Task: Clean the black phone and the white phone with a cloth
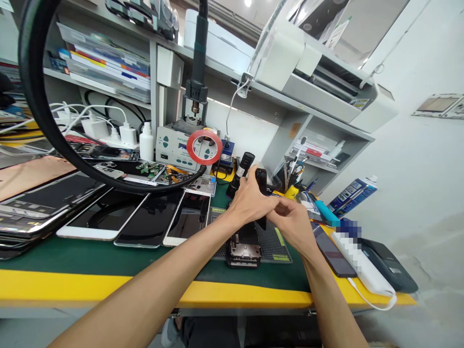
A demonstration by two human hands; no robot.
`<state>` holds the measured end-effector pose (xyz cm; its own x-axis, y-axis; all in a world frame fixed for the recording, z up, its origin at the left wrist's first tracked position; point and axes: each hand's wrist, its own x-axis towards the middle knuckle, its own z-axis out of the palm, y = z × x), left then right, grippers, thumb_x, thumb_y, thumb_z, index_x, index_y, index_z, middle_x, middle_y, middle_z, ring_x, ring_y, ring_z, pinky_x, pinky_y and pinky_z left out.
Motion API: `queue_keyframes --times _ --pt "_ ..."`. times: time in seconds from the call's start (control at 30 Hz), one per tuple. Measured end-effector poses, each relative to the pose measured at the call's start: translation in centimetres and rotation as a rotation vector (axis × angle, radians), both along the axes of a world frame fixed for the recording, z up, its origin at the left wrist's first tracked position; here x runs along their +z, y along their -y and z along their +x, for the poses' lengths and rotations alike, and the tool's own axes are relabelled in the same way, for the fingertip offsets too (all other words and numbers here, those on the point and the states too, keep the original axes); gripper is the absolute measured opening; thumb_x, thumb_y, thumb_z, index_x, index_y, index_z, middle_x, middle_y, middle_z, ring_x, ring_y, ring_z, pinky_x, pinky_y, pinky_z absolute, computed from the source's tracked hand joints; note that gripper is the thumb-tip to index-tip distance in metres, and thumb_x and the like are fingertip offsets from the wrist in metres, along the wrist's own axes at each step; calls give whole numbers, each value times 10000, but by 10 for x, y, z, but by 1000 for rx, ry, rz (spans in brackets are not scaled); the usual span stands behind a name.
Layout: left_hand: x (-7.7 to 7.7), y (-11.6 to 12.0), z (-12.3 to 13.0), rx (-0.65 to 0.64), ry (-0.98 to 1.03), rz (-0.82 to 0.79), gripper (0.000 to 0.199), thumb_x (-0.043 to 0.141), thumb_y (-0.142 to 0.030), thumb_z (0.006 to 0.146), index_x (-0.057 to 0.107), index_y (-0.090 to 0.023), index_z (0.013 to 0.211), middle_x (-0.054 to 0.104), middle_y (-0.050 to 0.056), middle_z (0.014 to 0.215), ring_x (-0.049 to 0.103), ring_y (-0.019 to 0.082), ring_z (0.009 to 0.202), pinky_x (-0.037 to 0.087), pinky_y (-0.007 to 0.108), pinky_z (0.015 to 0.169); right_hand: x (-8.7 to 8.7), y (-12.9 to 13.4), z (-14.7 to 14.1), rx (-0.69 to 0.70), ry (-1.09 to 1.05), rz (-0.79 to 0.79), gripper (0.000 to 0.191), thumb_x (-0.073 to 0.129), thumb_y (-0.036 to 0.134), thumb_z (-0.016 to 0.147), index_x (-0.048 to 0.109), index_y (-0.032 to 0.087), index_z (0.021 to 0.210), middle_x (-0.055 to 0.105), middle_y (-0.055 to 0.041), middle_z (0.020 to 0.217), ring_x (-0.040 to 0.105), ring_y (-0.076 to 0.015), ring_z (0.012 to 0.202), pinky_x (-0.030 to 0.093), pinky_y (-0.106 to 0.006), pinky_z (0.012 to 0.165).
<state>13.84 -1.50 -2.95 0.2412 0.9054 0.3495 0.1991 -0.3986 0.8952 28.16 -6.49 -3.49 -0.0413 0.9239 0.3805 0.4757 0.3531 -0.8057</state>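
Note:
My left hand [252,198] is closed around a thin black phone screen [261,180], held tilted up on edge above the work mat. My right hand [293,223] meets it at the side, thumb and fingers pinched together by the screen's edge. Whatever sits in that pinch is too small to make out. Directly below, a stack of phone parts [243,253] with bare metal showing lies on the grey perforated mat [277,249]. A black cylindrical torch-like tool [242,174] stands just behind my left hand.
Several phones, including a white-framed one [188,215], lie to the left on the green table mat [108,258]. A hot-air station [174,150] with a red tape roll [205,147] stands behind; its thick black hose [32,96] arcs over the left. A white power strip [362,263] lies right.

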Motion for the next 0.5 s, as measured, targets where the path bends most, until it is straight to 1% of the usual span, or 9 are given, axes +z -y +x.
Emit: queue_keyframes --times 0.23,0.37,0.5 --pt "-2 -1 2 19 0 17 974 672 -345 703 186 -251 1542 436 188 1433 559 347 1234 455 457 997 -4 -2 -1 -15 22 50 118 669 293 789 626 183 794 666 -21 772 609 -190 743 488 -259 672" --pt "-3 -2 2 22 0 23 963 661 -329 707 186 -251 1541 434 186 1442 554 346 1238 455 454 993 -5 -2 -1 -22 54 68 98 652 276 803 637 181 822 671 -21 784 612 -190 756 496 -260 693" --pt "-4 -2 2 18 -1 30 960 653 -324 709 182 -253 1542 442 183 1438 549 346 1243 457 451 988 -4 -1 0 -11 61 52 83 646 256 798 642 179 830 667 -19 778 609 -191 755 498 -263 695"
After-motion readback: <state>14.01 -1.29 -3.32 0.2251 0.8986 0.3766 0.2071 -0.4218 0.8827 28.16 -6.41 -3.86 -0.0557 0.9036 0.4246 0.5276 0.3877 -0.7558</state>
